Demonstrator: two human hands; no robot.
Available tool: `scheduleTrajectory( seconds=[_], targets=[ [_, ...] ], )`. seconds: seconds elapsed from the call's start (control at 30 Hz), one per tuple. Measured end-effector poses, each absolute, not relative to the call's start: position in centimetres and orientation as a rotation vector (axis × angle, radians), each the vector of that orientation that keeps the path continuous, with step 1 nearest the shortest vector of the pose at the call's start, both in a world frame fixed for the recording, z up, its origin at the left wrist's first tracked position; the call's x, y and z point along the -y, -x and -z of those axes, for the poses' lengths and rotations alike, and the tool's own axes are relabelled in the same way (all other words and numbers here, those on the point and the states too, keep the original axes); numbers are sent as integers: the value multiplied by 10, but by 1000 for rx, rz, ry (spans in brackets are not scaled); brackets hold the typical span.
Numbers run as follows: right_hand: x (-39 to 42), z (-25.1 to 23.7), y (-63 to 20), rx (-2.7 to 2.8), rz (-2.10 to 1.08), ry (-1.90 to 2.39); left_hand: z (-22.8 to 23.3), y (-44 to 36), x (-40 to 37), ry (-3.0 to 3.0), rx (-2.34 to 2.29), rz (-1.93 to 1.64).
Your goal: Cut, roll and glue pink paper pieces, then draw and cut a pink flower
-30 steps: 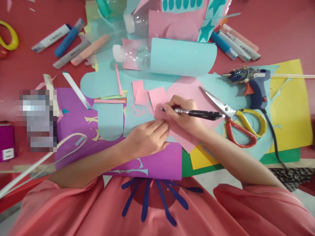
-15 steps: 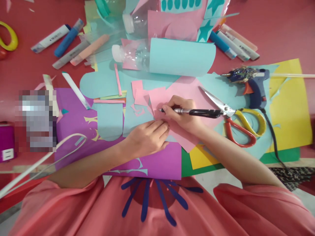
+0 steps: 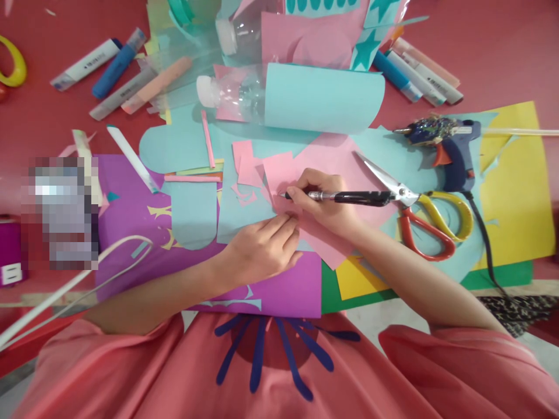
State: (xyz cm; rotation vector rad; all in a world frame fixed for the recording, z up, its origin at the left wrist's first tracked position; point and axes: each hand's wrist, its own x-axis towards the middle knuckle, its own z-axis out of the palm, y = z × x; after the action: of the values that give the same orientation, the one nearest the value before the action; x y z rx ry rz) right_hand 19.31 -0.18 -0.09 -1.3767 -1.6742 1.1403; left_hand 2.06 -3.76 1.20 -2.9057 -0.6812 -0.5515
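Note:
My right hand [image 3: 325, 201] grips a black pen [image 3: 349, 198], whose tip rests on a pink paper sheet [image 3: 325, 163] in the middle of the table. My left hand [image 3: 262, 247] lies just below the pen tip, its fingertips pressing the pink sheet flat. Small pink paper squares [image 3: 248, 163] lie to the left of the pen tip on light blue paper [image 3: 244, 206]. A purple sheet [image 3: 131, 215] lies under my left forearm.
Scissors with red and yellow handles [image 3: 419, 215] and a blue glue gun [image 3: 449, 151] lie to the right on yellow paper [image 3: 519, 192]. Two clear plastic bottles [image 3: 231, 93], one wrapped in blue paper [image 3: 323, 99], lie behind. Markers [image 3: 117, 64] sit on the red table at both back corners.
The pen tip has shifted slightly left across the pink sheet. The view has dropped a little; both hands otherwise stay in place.

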Motion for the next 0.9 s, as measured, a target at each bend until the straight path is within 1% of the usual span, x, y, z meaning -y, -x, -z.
scheduleTrajectory(
  seconds=[0.23,0.9],
  targets=[
    [3,3,-195,1708,-1214,1296,-11,-21,41,2931,713,530],
    [1,5,-194,1664,-1207,1254,-10,-22,40,2922,688,541]
  ],
)
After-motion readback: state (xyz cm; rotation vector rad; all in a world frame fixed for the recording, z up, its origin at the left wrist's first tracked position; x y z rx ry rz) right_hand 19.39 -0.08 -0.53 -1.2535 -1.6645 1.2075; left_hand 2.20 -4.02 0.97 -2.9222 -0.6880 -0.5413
